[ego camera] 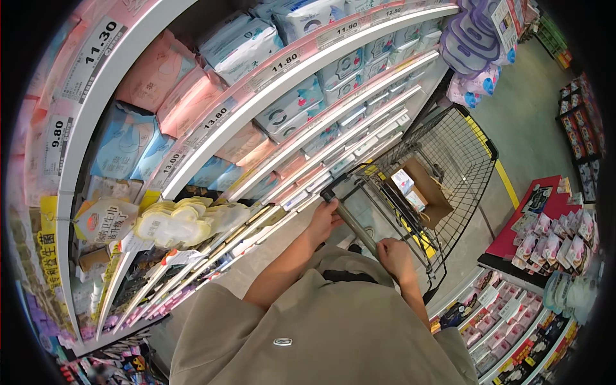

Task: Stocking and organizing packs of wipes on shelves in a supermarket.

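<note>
Both hands are on the handlebar [357,226] of a black wire shopping cart [469,144]. My left hand [325,222] grips the bar near its left end, by the corner joint. My right hand [395,257] is closed around the bar nearer its other end. In the cart lies an open cardboard box [435,192], with a white-and-blue package [402,181] and another small pack [415,201] in it.
Long shelves [269,77] of packaged pads run close along the left. Purple pad-shaped displays [469,43] hang near the cart's far left corner. At the right stands a shelf unit with a red top [517,211] and hanging packs [551,240].
</note>
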Demonstrator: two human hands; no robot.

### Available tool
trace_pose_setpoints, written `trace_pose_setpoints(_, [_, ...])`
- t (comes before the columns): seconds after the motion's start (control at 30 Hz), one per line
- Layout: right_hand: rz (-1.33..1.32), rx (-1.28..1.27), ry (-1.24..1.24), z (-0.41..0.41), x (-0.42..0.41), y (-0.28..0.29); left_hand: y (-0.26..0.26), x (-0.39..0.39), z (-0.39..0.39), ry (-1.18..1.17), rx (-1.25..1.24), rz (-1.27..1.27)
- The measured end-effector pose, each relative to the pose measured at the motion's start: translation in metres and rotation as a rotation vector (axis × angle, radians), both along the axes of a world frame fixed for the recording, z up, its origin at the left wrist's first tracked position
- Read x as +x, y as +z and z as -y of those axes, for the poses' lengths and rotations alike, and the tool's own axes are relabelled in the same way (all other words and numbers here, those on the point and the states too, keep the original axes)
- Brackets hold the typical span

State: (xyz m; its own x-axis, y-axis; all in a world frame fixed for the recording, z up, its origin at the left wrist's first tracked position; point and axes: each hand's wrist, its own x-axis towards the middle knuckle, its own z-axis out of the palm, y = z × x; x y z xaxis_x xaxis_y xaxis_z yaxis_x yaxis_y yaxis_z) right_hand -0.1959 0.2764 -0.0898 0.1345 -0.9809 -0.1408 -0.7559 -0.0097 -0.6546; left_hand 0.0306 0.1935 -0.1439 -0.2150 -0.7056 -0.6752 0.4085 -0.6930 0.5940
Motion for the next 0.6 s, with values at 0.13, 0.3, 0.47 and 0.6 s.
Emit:
trace_pose_setpoints(0.13, [0.043,0.076,0.048,-0.002,-0.002,0.001,0.016,-0.006,-0.006,0.052,0.045,0.145])
trace_pose_setpoints(0.3, [0.028,0.149,0.064,-0.004,0.000,0.006,0.013,0.005,-0.011,-0.064,0.045,0.344])
trace_pose_setpoints(0.47, [-0.082,0.235,-0.015,-0.002,0.012,0.003,0.010,0.023,-0.003,-0.100,-0.549,1.028])
trace_pose_setpoints(0.6, [-0.142,0.256,-0.098,-0.010,0.015,0.004,0.045,0.010,0.025,-0.303,-0.883,1.154])
